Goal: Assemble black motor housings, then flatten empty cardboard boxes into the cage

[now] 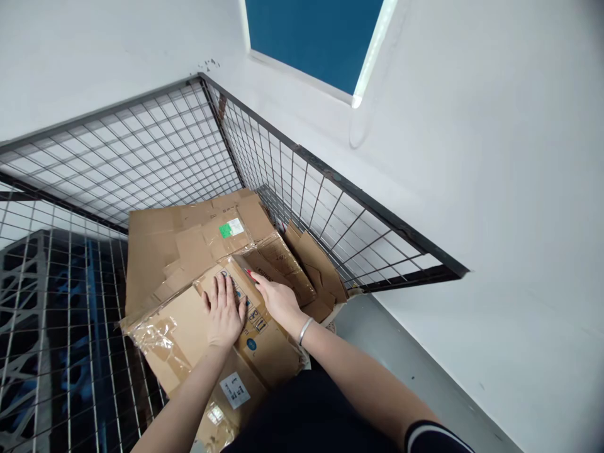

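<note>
A brown cardboard box (274, 362) with printed symbols, a blue round mark and a white label lies in front of me. My left hand (224, 313) rests flat on its top, fingers stretched out and holding nothing. Close to its right, my right hand (278, 301) is closed around a utility knife (248, 272), of which only a small red part shows past the fingers. The knife is at the box's far upper edge; its blade is hard to make out. A silver bracelet circles my right wrist.
Flattened cardboard (155, 245) lies beyond the box, with more folded pieces (323, 267) at the right. A metal mesh cage (330, 167) surrounds them at the back and sides. Dark plastic pallets (23, 302) stand at left behind the mesh. Grey floor (377, 333) and white wall lie right.
</note>
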`<state>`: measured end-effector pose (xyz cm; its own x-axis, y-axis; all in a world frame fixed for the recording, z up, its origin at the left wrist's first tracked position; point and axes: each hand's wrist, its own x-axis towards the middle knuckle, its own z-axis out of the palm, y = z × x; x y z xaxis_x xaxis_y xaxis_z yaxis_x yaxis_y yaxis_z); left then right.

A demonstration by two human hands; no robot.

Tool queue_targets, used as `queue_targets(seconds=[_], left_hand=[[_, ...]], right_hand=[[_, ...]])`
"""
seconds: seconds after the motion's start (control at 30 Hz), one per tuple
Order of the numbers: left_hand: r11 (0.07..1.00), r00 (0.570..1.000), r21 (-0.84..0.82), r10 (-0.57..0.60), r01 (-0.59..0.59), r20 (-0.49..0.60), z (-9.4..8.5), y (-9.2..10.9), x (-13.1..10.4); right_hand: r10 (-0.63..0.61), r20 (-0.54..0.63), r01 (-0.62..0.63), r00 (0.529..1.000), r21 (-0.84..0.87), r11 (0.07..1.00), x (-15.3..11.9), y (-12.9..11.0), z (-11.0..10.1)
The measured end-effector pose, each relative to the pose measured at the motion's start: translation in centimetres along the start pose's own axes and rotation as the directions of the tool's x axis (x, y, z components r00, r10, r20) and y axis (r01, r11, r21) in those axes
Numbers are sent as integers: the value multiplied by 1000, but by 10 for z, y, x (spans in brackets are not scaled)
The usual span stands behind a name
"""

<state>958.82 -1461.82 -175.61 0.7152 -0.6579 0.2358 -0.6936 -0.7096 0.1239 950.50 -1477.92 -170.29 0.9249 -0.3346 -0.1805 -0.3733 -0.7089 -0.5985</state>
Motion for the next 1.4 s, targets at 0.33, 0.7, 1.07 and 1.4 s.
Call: queue_targets(seconds=[0.33, 0.7, 1.07, 1.4], left_hand=[[1000, 1000, -8, -7, 7, -11, 7, -5, 2], [998, 1000, -60, -16, 17, 19, 7, -3, 9], [999, 999, -37, -17, 18, 30, 7, -6, 11], [997, 1000, -79, -5, 5, 7, 15, -9, 15]], right_hand=[[15, 273, 39, 962, -190, 981, 3, 14, -13], [53, 13, -53, 998, 9, 999, -30, 34, -18], [67, 11, -68, 998, 99, 993, -15, 15, -6], [82, 50, -84, 995, 33, 996, -2, 8, -15]])
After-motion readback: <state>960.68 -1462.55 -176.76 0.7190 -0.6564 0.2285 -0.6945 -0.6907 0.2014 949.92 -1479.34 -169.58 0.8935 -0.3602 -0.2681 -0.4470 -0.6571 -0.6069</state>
